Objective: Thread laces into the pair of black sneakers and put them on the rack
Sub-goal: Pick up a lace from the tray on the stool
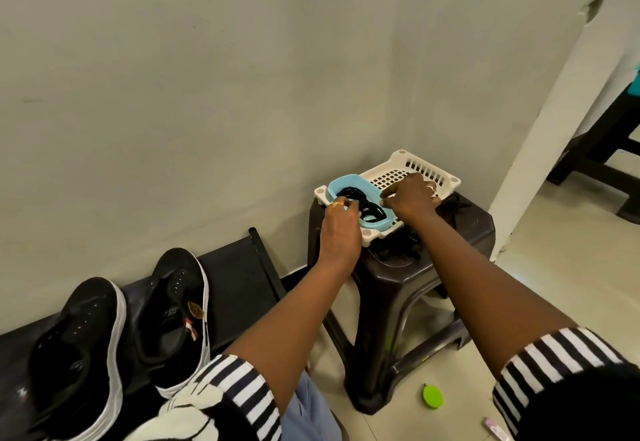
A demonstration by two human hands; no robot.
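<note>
Striped sleeves [554, 364] nearest; black sneakers [138, 329], unlaced, parked at 8 o'clock on rack [239, 267]; laces [360, 203] at 1 o'clock pinched by left hand [341, 229], right hand [412, 198] curled beside them, grasp unclear, presumably for threading.

A dark brown plastic stool [408, 288] stood on the pale tiled floor [561, 288] near the wall, carrying a white perforated basket [420, 166] on its seat. Left of it, a low black rack [239, 267] held two black sneakers [173, 316] with white soles, side by side. A green round lid [432, 396] lay on the floor just beside the stool's foot.
</note>
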